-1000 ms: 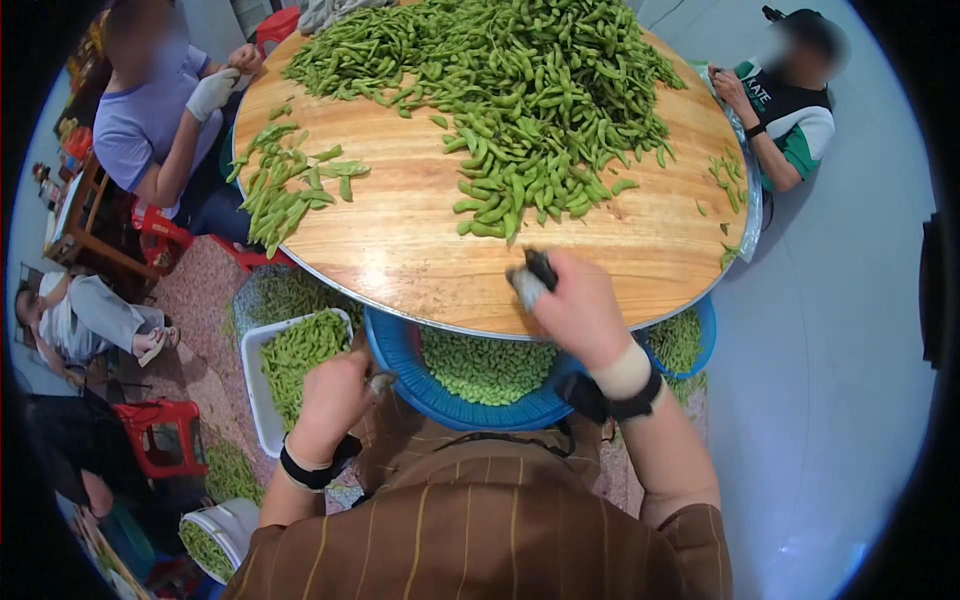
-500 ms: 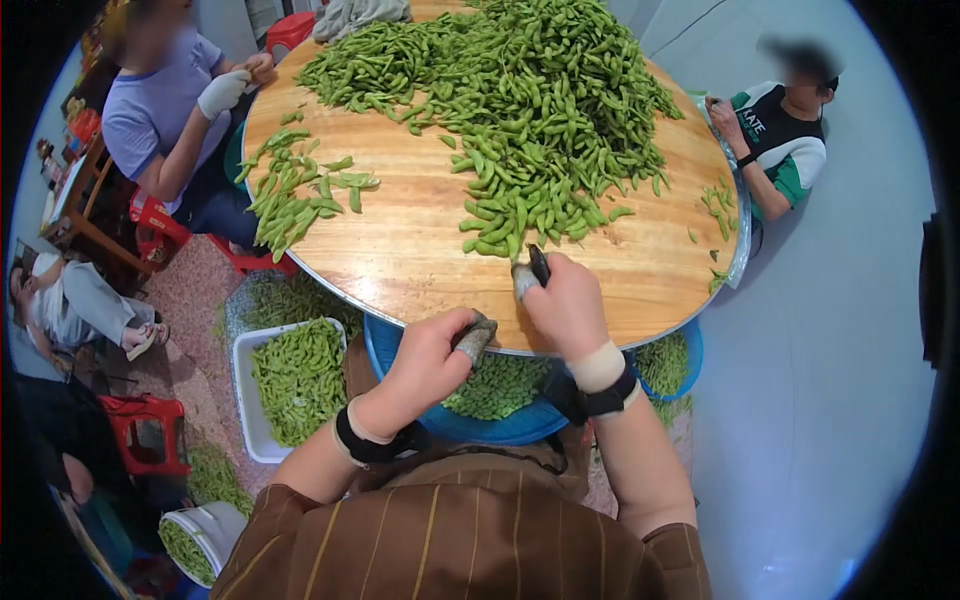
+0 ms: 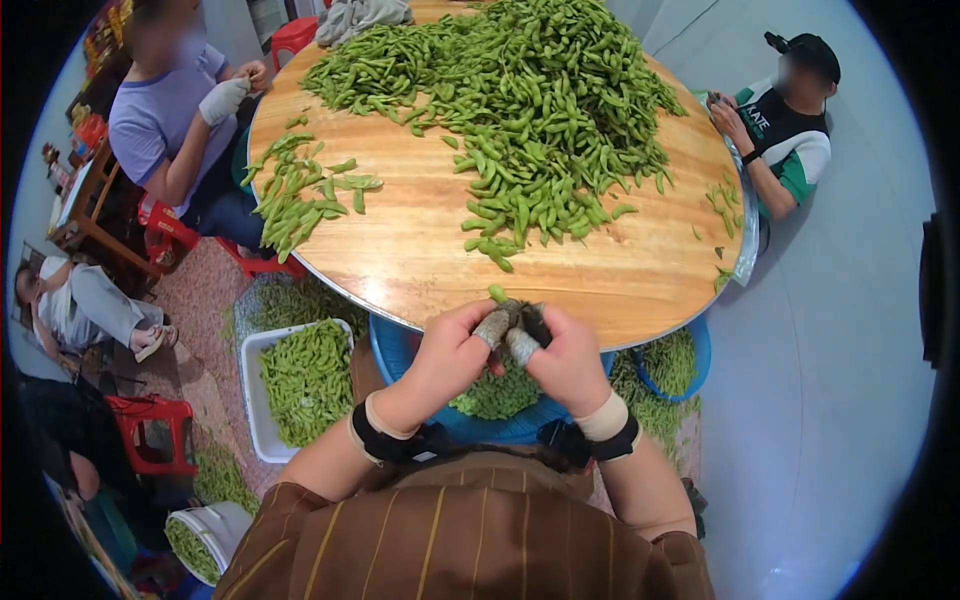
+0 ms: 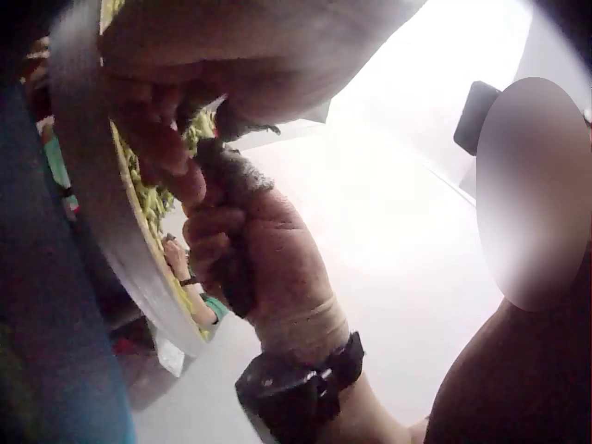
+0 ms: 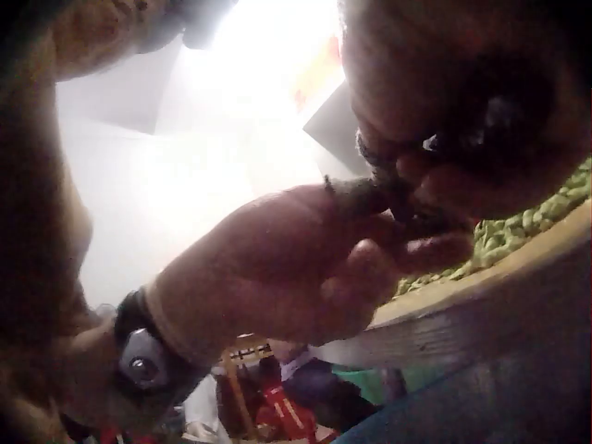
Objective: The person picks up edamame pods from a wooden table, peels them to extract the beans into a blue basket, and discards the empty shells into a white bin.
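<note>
Both hands meet over the near table edge in the head view. Between the left hand (image 3: pixel 448 358) and right hand (image 3: pixel 570 362), a green pod (image 3: pixel 497 293) sticks up at the fingertips; the left fingers pinch it. The right fingers curl round a small black object (image 3: pixel 536 324), whose shape is mostly hidden. Grey wrapping covers both thumbs. The left wrist view shows the right hand (image 4: pixel 282 259) touching the left hand (image 4: pixel 268 55). In the right wrist view, the left hand (image 5: pixel 287 259) reaches to the dark right hand (image 5: pixel 462 102). Below them, a blue tub (image 3: pixel 390 350) holds shelled beans.
A large pod heap (image 3: pixel 560 100) covers the far part of the round table (image 3: pixel 400 240). White tray (image 3: pixel 252 400) and white bucket (image 3: pixel 235 520) stand left, a blue basket (image 3: pixel 703 355) right. People sit at both sides, left (image 3: pixel 160 120) and right (image 3: pixel 800 150); red stools (image 3: pixel 155 425) stand left.
The left hand has risen from beside the tub to meet the right hand. The right hand has drawn back from the heap towards the body, and a pod now shows between them.
</note>
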A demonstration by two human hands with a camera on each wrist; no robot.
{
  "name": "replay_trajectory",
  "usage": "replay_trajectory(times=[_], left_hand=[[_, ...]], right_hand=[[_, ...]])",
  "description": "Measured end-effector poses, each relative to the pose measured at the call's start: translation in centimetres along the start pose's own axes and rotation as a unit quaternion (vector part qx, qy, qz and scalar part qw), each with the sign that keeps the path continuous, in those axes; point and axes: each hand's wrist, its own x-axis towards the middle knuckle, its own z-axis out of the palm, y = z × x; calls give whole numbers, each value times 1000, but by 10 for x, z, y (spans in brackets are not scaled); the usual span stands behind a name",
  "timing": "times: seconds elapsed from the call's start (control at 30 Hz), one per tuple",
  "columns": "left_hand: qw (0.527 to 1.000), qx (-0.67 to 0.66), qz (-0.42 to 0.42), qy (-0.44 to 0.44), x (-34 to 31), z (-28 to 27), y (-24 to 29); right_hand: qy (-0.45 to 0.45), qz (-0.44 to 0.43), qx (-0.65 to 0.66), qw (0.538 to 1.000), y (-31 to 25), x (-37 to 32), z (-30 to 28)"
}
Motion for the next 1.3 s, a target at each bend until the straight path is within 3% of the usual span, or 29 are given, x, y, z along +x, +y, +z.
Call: replay_trajectory(times=[0.07, 0.2, 0.27, 0.37, 0.43, 0.47, 0.53, 0.6, 0.67, 0.77, 0.8, 0.83, 0.87, 0.9, 0.93, 0.97, 1.0, 1.07, 1.1, 1.13, 1.17, 1.2, 1.3], left_hand=[[994, -98, -32, -31, 2, 3, -2], [996, -91, -1, 17, 0, 5, -10], [1000, -19, -6, 1, -4, 2, -4], [997, 41, 48, -41, -8, 2, -5], [997, 33, 48, -58, -9, 4, -3], [996, 23, 50, -73, -9, 5, -3], [994, 48, 71, -73, -8, 5, -12], [990, 71, 92, -74, -8, 4, -15], [918, 344, 196, -24, -10, 2, -11], [899, 391, 193, -52, -12, 1, -5], [899, 391, 191, -54, -11, 0, -8], [922, 324, 199, -78, -9, -1, -14], [940, 255, 205, -100, -9, -3, -17], [940, 255, 203, -101, -10, -6, -17], [985, 11, 8, -171, -13, -11, -15], [928, -235, -188, -221, -14, -13, -15], [927, -235, -192, -221, -15, -12, -16], [940, -153, -188, -238, -17, -8, -19], [967, -3, -115, -227, -18, -4, -21], [967, -3, -118, -228, -19, -1, -23], [959, 210, 42, -187, -20, 0, -23], [881, 409, 199, -134, -20, 2, -23], [835, 501, 214, -84, -26, 10, -21]], right_hand=[[-12, -4, 77, 997, 1, -7, 0], [-19, -27, 67, 997, 0, -17, -8], [-1, -32, 50, 998, -1, -20, -12], [-47, -12, 89, 995, -13, -22, -21], [-104, 78, 123, 984, -19, -23, -26], [-103, 79, 125, 984, -14, -23, -25], [-86, -7, 112, 990, 4, -23, -21], [-87, -10, 110, 990, 9, -23, -22], [-87, -13, 109, 990, 10, -23, -24], [-117, 42, 182, 975, 6, -26, -27], [-146, 103, 229, 957, 6, -27, -30], [-174, 163, 275, 931, 7, -27, -32], [-174, 164, 277, 931, 7, -29, -33], [-204, 181, 364, 891, 7, -33, -34], [-231, 195, 448, 841, 7, -35, -35], [-231, 197, 450, 840, 6, -37, -37], [-239, 230, 452, 828, 3, -38, -39], [-245, 263, 454, 815, 6, -41, -39], [-232, 248, 393, 854, 12, -42, -35], [-219, 233, 330, 888, 17, -45, -32], [-219, 234, 331, 888, 19, -46, -29], [-214, 229, 293, 903, 20, -47, -25], [-198, 220, 238, 925, 11, -47, -23]])
